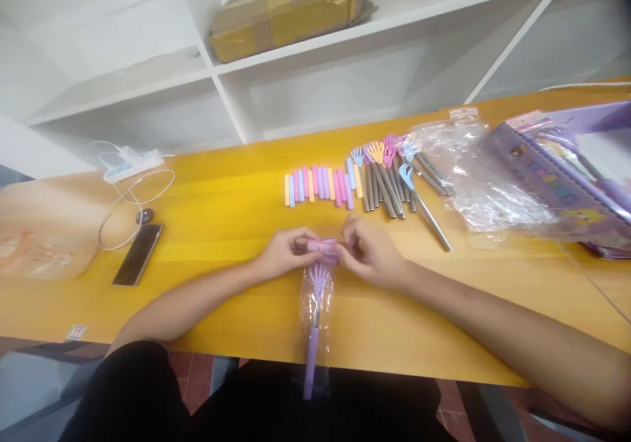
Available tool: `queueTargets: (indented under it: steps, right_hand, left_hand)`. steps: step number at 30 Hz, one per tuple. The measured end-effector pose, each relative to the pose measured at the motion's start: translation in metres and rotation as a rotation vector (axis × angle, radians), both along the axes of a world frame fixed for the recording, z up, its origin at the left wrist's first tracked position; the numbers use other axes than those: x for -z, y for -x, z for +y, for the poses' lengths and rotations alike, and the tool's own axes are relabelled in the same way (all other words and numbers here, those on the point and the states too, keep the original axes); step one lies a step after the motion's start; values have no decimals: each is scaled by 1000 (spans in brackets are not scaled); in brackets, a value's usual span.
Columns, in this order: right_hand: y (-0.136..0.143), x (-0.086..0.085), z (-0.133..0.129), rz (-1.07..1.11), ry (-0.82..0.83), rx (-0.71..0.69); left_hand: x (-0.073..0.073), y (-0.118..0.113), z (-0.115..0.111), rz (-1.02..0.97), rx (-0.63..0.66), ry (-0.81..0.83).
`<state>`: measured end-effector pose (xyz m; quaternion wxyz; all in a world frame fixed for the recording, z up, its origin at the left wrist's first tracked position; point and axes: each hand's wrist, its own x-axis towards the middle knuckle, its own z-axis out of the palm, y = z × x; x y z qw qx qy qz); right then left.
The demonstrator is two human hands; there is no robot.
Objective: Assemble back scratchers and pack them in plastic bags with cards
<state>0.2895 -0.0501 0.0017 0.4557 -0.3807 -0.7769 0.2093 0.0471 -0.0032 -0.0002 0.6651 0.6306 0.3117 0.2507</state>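
A purple back scratcher (313, 346), shaped like a small hand on a metal rod, lies inside a clear plastic bag (326, 323). The bag hangs down past the table's front edge, with a pink printed header (323, 247) at its top. My left hand (286, 252) pinches the left end of that header between thumb and fingers. At its right end, my right hand (371, 250) has its thumb against the header and its fingers curled, slightly blurred. Beyond my hands lie loose back scratchers (387, 179) with metal rods and a row of coloured handle sleeves (315, 184).
Clear bags (486, 172) are piled at the right beside a purple printed box (557, 172). On the left are a phone (138, 255), a round dark object (144, 216), a white power strip (132, 164) and an orange-printed plastic bag (46, 254). A white shelf holds a taped carton (290, 14).
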Motion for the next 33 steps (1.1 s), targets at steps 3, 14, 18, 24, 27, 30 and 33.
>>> queueTargets:
  steps: [3, 14, 18, 24, 27, 30, 33]
  right_hand:
    - [5, -1, -1, 6, 145, 13]
    - [8, -2, 2, -104, 151, -124]
    - [8, -2, 3, -96, 129, -131]
    - [10, -2, 4, -74, 166, -132]
    - [10, -3, 5, -54, 201, -133]
    - [10, -4, 6, -26, 227, -130]
    - [10, -4, 8, -10, 245, -130]
  left_hand:
    - [0, 0, 0, 9, -27, -36]
    - [-2, 2, 3, 34, -4, -28]
    - [-4, 1, 3, 36, -1, -42]
    - [-5, 0, 3, 30, 3, -28]
    - [-4, 0, 4, 28, 2, -23]
    - [-4, 0, 5, 23, -4, -28]
    - [-4, 1, 6, 11, -4, -25]
